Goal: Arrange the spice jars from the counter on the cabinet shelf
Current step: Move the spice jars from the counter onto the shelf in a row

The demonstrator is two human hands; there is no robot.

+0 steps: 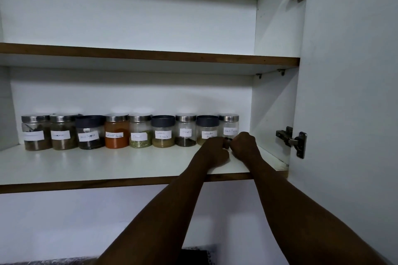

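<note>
Several labelled glass spice jars stand in one row at the back of the lower cabinet shelf (107, 165). The red chilli powder jar (117, 131) is near the middle. The rightmost jar, black pepper (229, 126), has a silver lid. My left hand (214, 150) and my right hand (244, 144) meet at its base, fingers curled, and hold it from either side. My left hand also covers the bottom of the coriander jar (207, 128) beside it. The hands hide the lower part of the pepper jar.
The upper shelf (150, 55) holds nothing I can see. The cabinet's right wall (271, 114) stands close beside the last jar, and the open door (349, 114) with its hinges (293, 141) is further right. Bare shelf lies in front of the row.
</note>
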